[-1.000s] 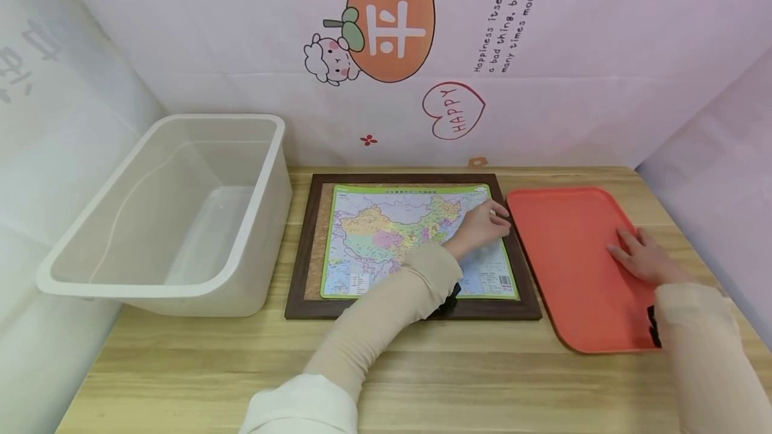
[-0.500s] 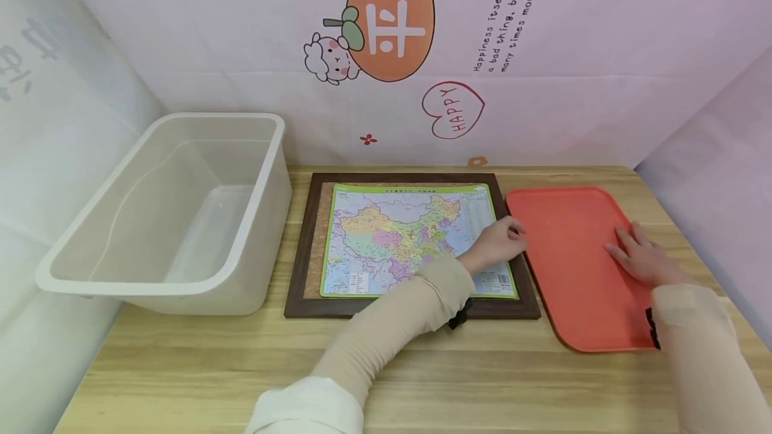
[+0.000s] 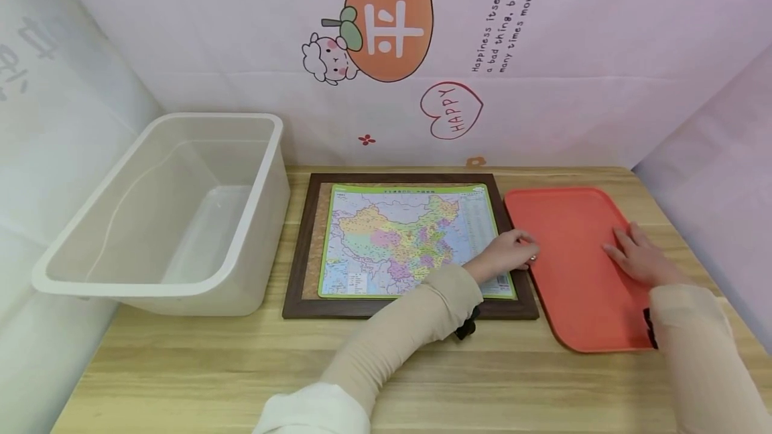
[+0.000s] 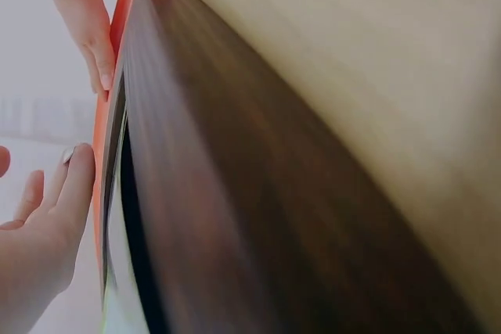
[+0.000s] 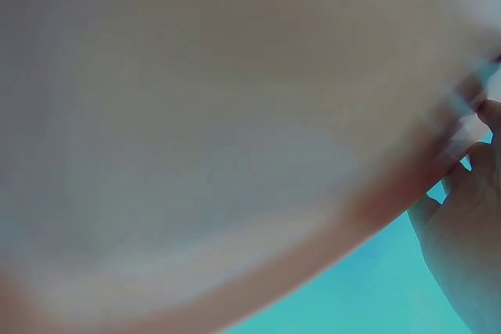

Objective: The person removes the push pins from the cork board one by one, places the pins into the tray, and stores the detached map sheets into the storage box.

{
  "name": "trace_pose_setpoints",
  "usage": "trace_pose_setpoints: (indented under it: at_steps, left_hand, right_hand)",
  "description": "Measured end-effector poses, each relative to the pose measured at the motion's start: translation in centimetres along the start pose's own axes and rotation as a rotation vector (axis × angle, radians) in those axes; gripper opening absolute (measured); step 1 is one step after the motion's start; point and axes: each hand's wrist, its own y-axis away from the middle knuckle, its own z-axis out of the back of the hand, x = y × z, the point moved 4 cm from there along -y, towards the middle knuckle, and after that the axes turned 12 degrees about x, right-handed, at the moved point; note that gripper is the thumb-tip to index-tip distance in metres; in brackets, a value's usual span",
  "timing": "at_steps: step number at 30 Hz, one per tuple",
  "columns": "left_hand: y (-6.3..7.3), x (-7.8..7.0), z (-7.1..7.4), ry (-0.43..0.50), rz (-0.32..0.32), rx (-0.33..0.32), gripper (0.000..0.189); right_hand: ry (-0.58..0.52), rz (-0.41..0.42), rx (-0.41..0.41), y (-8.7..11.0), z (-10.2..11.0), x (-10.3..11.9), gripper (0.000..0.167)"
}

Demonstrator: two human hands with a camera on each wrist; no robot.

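Observation:
Over the right border of a dark wooden frame (image 3: pixel 298 253), my left hand (image 3: pixel 505 253) reaches the left edge of a red tray (image 3: pixel 579 273), its fingers loosely bent. Those fingers stand slightly apart in the left wrist view, with a small shiny spot near one fingertip. Flat on the tray's right part lies my right hand (image 3: pixel 642 260), fingers spread. Inside the frame, a green-edged map sheet (image 3: pixel 374 240) rests on a cork surface (image 3: pixel 316 246). The sleeve and left hand cover the map's lower right. A blurred surface fills most of the right wrist view.
A large white plastic bin (image 3: pixel 265 220) stands on the left of the wooden table (image 3: pixel 199 367), with nothing seen inside. A printed pink-white cloth (image 3: pixel 241 39) hangs behind. The frame and tray lie side by side.
My left hand has moved from the map's upper right, down and to the right, to the tray's left edge. My right hand stays on the tray.

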Motion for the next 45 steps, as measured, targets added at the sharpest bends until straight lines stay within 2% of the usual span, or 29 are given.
trace_pose_setpoints:
  at_steps: [3, 10, 16, 31, 36, 45]
  left_hand:
    - [-0.2, 0.2, -0.4, 0.068, 0.003, 0.02, 0.033]
    - [-0.7, 0.6, -0.9, 0.118, 0.01, 0.047, 0.039]
    - [-1.1, 0.7, -1.1, 0.13, 0.038, 0.04, 0.051]
    - [-1.5, 0.9, -1.0, 0.146, 0.025, 0.083, 0.052]
    - [-1.1, 0.6, -0.8, 0.142, 0.013, 0.08, 0.051]
    - [0.0, -0.3, 0.1, 0.162, -0.05, 0.045, 0.041]
  right_hand:
    - [-0.006, 0.005, -0.007, 0.1, 0.0, 0.1, 0.077]
    - [-0.012, 0.014, -0.025, 0.0, 0.0, 0.2, 0.076]
    - [-0.021, 0.012, -0.027, 0.0, 0.0, 0.1, 0.076]
    - [-0.03, 0.013, -0.022, 0.0, 0.0, 0.2, 0.077]
    - [-0.043, 0.012, -0.012, 0.0, 0.0, 0.4, 0.077]
    - [-0.067, 0.009, -0.004, -0.1, 0.0, 0.0, 0.078]
